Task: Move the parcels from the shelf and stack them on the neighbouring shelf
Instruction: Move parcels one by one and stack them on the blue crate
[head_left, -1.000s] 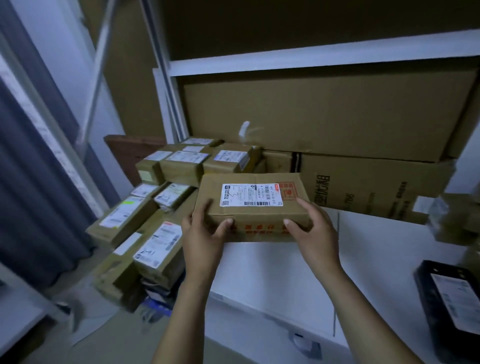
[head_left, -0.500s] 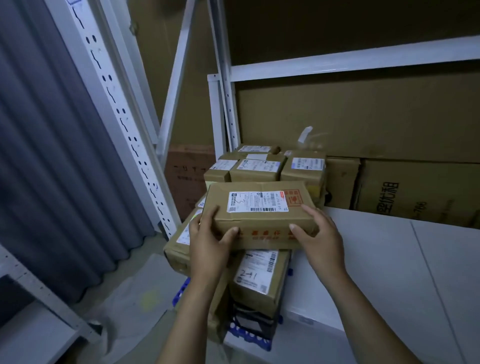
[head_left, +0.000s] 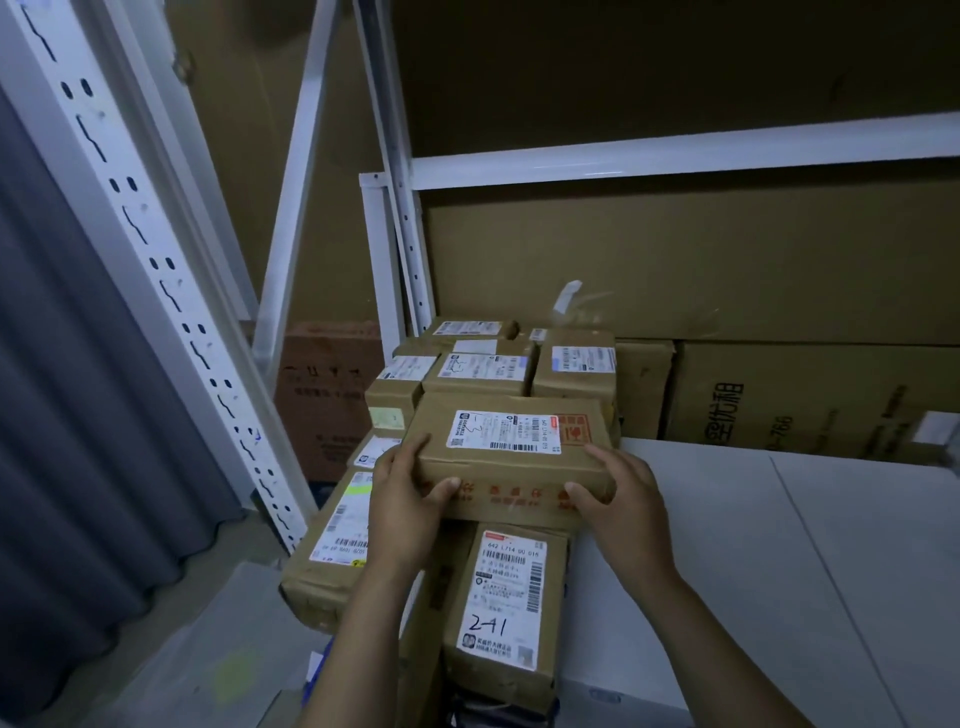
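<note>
Parcel (head_left: 511, 452) is clamped at its near corners by the left hand (head_left: 405, 496) and right hand (head_left: 621, 499), just above the stack (head_left: 483, 371) beside the white shelf (head_left: 779, 545); set it level, label up, edges squared, before letting go

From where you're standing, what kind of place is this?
Probably a parcel storeroom or small courier depot. White slotted metal shelving frames the space, labelled cardboard parcels are stacked together, and both hands hold a barcoded parcel above the stack.
</note>
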